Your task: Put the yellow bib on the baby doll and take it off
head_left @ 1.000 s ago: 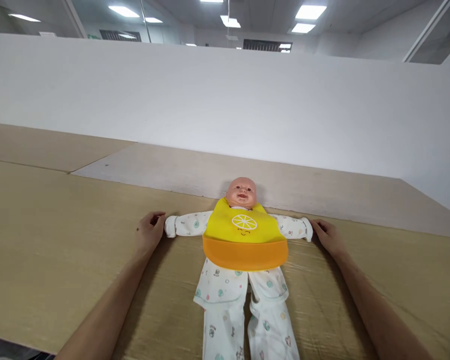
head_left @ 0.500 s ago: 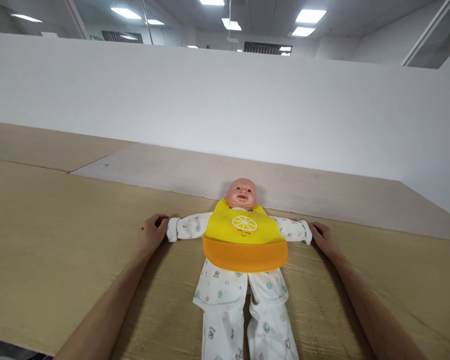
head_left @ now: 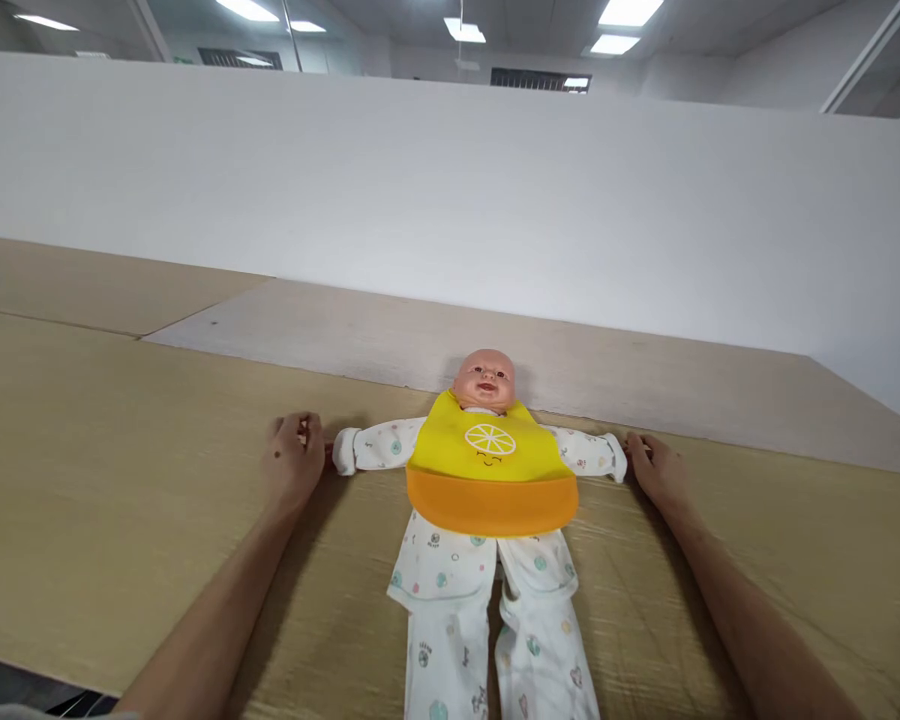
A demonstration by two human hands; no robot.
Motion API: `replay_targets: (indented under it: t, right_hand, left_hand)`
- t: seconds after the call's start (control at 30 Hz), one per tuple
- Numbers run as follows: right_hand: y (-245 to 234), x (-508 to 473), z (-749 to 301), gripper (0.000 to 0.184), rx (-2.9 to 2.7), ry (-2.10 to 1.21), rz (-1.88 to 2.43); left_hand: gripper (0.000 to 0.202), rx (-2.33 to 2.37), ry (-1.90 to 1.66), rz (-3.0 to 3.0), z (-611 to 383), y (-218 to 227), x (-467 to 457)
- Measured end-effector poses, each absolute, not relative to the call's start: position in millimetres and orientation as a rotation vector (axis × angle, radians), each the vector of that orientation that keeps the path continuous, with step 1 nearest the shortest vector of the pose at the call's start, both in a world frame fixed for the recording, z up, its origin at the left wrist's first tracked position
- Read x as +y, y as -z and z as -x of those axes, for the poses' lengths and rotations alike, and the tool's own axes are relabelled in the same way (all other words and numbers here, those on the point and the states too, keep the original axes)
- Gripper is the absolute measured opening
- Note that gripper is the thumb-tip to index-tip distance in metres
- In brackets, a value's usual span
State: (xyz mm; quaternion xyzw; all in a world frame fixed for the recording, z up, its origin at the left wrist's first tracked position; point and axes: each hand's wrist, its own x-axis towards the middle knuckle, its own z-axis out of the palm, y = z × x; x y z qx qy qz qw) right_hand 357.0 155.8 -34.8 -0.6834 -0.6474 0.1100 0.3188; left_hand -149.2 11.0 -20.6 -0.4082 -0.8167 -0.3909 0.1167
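Doll [head_left: 484, 376], head view: I find it face up on the tan worktop [head_left: 120, 480], centred between my two hands, its head toward the white wall [head_left: 450, 190] and both arms spread. It wears a white printed top [head_left: 442, 572] and matching trousers [head_left: 450, 660], which run out of the picture at the lower edge. A yellow bib [head_left: 489, 462] covers the chest, its orange pocket [head_left: 491, 506] lying across the waist.

My left hand [head_left: 294, 455] is at the left cuff [head_left: 345, 452], fingers curled and narrow. My right hand [head_left: 658, 472] is at the right cuff [head_left: 615, 458], fingers bent close to the sleeve end. I cannot tell whether either one grips anything; the fingers hide the contact.

Risks, in my judgement: uneven pull at the two sides could turn the doll or skew the bib. A pinch on cloth alone could draw a cuff off the wrist or stretch it. Lifting by the arms would leave the head unsupported, so it could tip back. The bib's neck fastening is out of sight, so I cannot vouch for its security.
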Motion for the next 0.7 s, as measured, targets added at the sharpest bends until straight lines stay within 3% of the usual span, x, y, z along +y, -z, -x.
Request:
replay_targets:
  t: [0.1,0.23,0.33,0.47,0.7]
  right_hand:
    - [33,152,-357,0.053,-1.582,-0.166,1.787]
    - [30,141,-347,0.050,-1.570,-0.083,1.620]
    - [26,130,-330,0.047,-1.736,-0.118,1.430]
    - [20,113,-303,0.043,-2.047,-0.136,1.266]
    - [9,88,-269,0.059,-2.100,-0.786,1.358]
  left_hand:
    - [0.025,-2.181,1.227,1.277,132,5,1]
    - [0.027,-2.071,1.187,1.825,102,-6,-11]
    - [0.036,-2.001,1.008,2.165,87,-2,-11]
    - [0.032,-2.178,0.965,2.375,78,5,-6]
    - [0.044,-2.581,1.272,2.236,59,-2,-1]
